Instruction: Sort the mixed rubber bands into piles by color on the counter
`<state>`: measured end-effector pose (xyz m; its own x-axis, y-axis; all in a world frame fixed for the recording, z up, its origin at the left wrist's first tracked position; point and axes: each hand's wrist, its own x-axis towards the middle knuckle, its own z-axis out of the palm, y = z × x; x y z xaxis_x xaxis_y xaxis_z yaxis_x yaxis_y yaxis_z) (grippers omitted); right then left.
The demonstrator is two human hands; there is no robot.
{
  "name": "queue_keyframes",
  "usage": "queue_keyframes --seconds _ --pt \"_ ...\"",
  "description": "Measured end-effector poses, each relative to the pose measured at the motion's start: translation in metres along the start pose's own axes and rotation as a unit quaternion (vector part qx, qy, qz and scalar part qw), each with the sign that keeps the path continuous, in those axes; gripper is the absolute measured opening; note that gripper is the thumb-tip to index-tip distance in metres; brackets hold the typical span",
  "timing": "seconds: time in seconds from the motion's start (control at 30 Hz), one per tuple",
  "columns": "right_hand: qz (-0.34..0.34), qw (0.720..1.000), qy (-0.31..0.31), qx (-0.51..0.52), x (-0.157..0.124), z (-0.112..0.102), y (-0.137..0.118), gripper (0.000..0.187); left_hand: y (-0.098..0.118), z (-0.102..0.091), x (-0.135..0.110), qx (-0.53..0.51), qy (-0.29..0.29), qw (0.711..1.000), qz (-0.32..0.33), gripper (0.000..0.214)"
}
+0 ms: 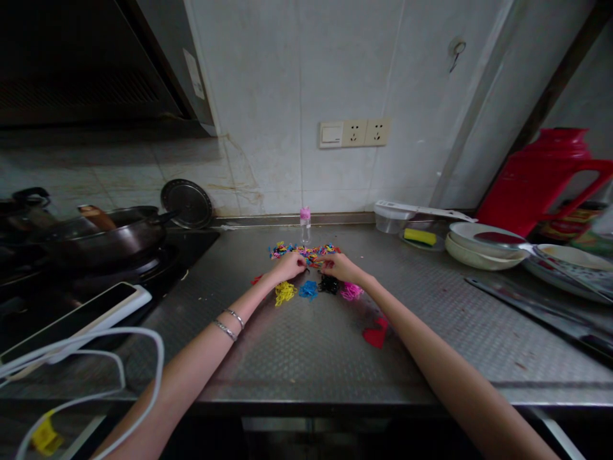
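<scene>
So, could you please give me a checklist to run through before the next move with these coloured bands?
1. Both the left hand and the right hand at the mixed pile: ok.
2. A band pinched in either hand: cannot tell, too small.
3. The yellow pile, blue pile, black pile and pink pile each one colour, side by side: ok.
4. The small bottle upright behind the mixed pile: ok.
5. The red piece clear of the right forearm: cannot tell.
</scene>
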<state>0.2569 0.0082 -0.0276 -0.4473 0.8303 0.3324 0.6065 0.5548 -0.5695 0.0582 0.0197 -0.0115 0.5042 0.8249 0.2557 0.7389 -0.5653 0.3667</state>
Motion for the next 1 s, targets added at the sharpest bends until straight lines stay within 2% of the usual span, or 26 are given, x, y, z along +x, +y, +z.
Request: queue_keyframes --seconds 0.23,0.37,0.47,0.6,0.7,0.8,1.0 --pt "0.007 0.999 0.014 -0.031 0.001 0.005 0.003 0.041 -0.004 0.005 0.001 0.028 0.006 1.0 -0.002 0.019" --pt "0.015 0.999 0.009 -0.03 0.0 0.002 -0.002 0.043 -0.001 0.002 0.001 0.0 0.019 1.0 0.023 0.019" --pt "0.028 0.999 0.02 -0.012 0.001 -0.006 -0.003 0.042 0.009 0.0 0.0 -0.04 0.025 0.998 0.047 0.02" --pt "0.043 0.998 0.021 0.041 0.002 -0.019 0.001 0.037 0.031 0.004 -0.006 -0.054 -0.002 0.996 0.077 0.018" --pt "0.054 0.995 -0.005 0.086 0.001 -0.03 0.003 0.04 0.044 0.009 -0.011 -0.036 -0.018 0.996 0.086 0.017" --pt "0.077 0.988 -0.05 0.121 -0.001 -0.041 0.001 0.044 0.049 0.008 -0.013 -0.037 -0.025 0.995 0.088 0.019" --pt "0.097 0.977 -0.128 0.137 -0.009 -0.057 -0.016 0.048 0.031 -0.009 -0.006 -0.13 0.006 0.99 0.061 0.019"
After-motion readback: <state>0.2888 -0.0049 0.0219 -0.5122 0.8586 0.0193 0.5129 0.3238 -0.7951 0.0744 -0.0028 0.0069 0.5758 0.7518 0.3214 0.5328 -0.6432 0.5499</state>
